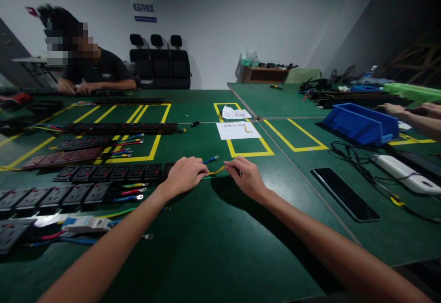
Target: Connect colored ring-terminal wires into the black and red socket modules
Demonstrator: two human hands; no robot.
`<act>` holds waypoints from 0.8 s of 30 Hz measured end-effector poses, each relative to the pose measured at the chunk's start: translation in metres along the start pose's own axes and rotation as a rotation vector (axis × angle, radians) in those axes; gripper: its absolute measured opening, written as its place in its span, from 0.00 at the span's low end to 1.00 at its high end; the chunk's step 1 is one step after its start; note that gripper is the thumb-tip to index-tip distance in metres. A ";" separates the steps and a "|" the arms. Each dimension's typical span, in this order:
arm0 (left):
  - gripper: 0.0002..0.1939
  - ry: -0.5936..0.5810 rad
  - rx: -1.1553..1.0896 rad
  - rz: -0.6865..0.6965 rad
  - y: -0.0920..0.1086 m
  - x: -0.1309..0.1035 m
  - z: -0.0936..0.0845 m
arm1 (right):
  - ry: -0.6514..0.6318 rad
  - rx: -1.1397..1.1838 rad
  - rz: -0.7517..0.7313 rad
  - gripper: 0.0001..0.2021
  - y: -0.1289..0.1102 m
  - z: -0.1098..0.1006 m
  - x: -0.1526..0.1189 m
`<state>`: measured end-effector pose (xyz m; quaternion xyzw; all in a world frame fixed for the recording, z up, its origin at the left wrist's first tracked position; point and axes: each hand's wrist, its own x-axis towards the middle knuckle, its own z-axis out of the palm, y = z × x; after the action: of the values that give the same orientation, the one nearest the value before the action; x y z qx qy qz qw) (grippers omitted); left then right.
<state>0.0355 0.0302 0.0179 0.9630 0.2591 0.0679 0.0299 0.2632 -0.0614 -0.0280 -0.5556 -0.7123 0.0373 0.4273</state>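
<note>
My left hand [186,174] is closed at the right end of a black socket strip [119,172], its fingers around the wires there. A yellow wire [216,171] runs from it to my right hand [247,176], which pinches the wire's far end between thumb and fingertips. Whatever terminal sits at that end is hidden by the fingers. A blue wire [211,159] with a ring terminal sticks out behind my left hand. Below the yellow wire, a green wire shows in part. Other socket strips [57,197] with coloured, ring-ended wires lie to the left of my left hand.
Yellow tape marks the green table. White paper sheets [237,131] lie beyond my hands. At right are a phone [345,193], a white power strip [406,173], black cables and a blue bin [360,123]. One person sits far left; another person's hands [401,112] show at right.
</note>
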 end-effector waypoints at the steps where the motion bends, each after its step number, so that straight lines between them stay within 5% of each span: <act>1: 0.12 -0.001 0.002 -0.001 0.000 0.000 0.000 | -0.006 -0.003 -0.003 0.11 0.002 0.000 0.000; 24: 0.10 -0.027 0.008 -0.017 -0.001 0.003 -0.002 | -0.173 -0.020 0.149 0.08 0.019 -0.009 0.005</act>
<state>0.0375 0.0325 0.0198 0.9617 0.2672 0.0535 0.0301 0.2831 -0.0537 -0.0295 -0.6059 -0.7037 0.1096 0.3544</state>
